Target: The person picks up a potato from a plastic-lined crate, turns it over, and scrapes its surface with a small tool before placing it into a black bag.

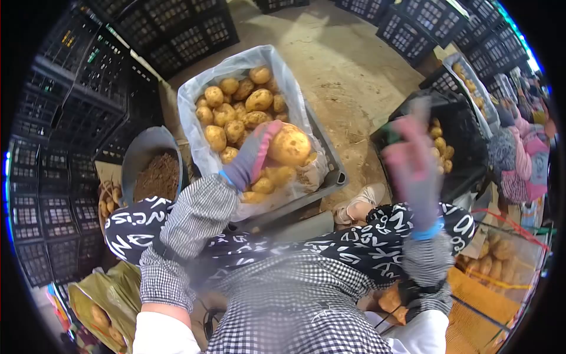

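My left hand (259, 152), in a grey and pink glove, grips a large potato (290, 144) above the near right part of a crate lined with clear plastic (191, 109). Many smaller potatoes (224, 114) lie in that crate. My right hand (413, 150), gloved the same way, is raised at the left side of a black-lined crate (469, 159) that has some potatoes (439, 141) in it. Motion smears the right hand's fingers, and whether they hold anything is hidden.
A bucket of soil (127, 168) stands left of the lined crate. Stacked black crates (82, 76) rise at the left and back. A shoe (361, 203) is on the floor between the two crates. At the far right sit other people (519, 147). A green bag (112, 295) lies lower left.
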`<state>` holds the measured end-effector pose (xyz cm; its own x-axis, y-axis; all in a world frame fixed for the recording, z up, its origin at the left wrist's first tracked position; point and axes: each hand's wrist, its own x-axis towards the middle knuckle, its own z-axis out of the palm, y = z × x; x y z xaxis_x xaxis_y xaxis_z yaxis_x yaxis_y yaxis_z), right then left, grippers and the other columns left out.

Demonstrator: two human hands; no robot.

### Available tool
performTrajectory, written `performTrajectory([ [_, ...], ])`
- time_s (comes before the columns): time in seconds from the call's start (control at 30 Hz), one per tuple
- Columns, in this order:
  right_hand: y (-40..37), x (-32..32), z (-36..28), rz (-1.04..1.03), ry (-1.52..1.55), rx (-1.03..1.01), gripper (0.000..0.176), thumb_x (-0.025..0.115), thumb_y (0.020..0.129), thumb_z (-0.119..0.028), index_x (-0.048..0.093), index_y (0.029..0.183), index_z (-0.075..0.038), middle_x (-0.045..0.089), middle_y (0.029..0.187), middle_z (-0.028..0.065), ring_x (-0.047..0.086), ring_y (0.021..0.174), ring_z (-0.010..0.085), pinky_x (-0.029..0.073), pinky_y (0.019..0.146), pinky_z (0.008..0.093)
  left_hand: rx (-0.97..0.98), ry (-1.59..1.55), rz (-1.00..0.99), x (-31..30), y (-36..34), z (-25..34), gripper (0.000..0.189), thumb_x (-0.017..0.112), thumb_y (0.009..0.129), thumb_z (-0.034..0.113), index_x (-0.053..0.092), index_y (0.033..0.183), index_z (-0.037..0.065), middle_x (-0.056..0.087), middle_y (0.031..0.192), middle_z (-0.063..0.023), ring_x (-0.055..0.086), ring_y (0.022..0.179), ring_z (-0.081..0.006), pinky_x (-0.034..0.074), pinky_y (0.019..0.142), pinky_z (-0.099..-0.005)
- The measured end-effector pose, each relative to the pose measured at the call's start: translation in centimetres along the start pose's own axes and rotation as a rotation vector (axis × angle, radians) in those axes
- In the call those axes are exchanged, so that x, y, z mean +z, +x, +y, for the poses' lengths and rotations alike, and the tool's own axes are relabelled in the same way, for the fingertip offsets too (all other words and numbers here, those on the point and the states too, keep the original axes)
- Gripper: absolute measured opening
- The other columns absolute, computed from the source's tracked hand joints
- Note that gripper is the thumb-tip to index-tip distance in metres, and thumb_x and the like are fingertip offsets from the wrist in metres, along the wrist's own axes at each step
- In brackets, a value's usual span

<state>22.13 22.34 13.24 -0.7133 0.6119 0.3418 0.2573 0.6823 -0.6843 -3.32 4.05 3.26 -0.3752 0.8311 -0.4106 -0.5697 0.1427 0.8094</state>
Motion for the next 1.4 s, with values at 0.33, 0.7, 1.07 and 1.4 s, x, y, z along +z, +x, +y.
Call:
performTrajectory([
  [0.33, -2.1, 11.8, -0.9, -0.616, 0.862, 0.564, 0.089, 0.083, 0.079, -0.025, 0.032, 0.146, 0.004, 0.051, 0.134, 0.0112, 0.052, 0.119, 0.0167, 0.045, 0.099, 0.0288, 0.276, 0.259, -0.007, 2.2, -4.4, -5.2, 0.102, 0.082, 0.078, 0.017, 0.014, 0.153, 0.004, 0.038, 0.142, -0.0156, 0.047, 0.127, -0.0222, 0.041, 0.107, -0.0344],
  [0.7, -2.9, 12.7, 2.0, -0.658, 0.972, 0.706, 0.091, 0.080, 0.083, -0.024, 0.025, 0.150, 0.002, 0.052, 0.130, 0.0122, 0.060, 0.102, 0.0144, 0.055, 0.082, 0.0280, 0.216, 0.211, -0.056, 1.1, -2.6, -5.8, 0.105, 0.088, 0.069, 0.013, 0.024, 0.152, 0.007, 0.038, 0.144, -0.0130, 0.043, 0.132, -0.0220, 0.037, 0.110, -0.0351],
  [1.07, -3.9, 14.1, 2.9, -0.494, 0.744, 0.342, 0.076, 0.071, 0.090, -0.029, 0.031, 0.147, 0.003, 0.057, 0.125, 0.0116, 0.062, 0.098, 0.0148, 0.053, 0.085, 0.0267, 0.122, 0.004, -0.038, 1.6, -3.3, -4.9, 0.067, 0.070, 0.092, 0.031, 0.038, 0.143, 0.001, 0.044, 0.139, -0.0092, 0.046, 0.128, -0.0188, 0.040, 0.108, -0.0327],
  [1.4, -2.9, 12.6, 2.8, -0.592, 0.839, 0.599, 0.060, 0.066, 0.093, -0.033, 0.047, 0.138, 0.002, 0.059, 0.123, 0.0123, 0.059, 0.113, 0.0177, 0.049, 0.094, 0.0291, 0.188, 0.034, -0.050, 2.3, -3.9, -4.0, 0.083, 0.078, 0.081, 0.008, 0.030, 0.149, 0.005, 0.041, 0.143, -0.0094, 0.043, 0.131, -0.0197, 0.039, 0.109, -0.0338],
])
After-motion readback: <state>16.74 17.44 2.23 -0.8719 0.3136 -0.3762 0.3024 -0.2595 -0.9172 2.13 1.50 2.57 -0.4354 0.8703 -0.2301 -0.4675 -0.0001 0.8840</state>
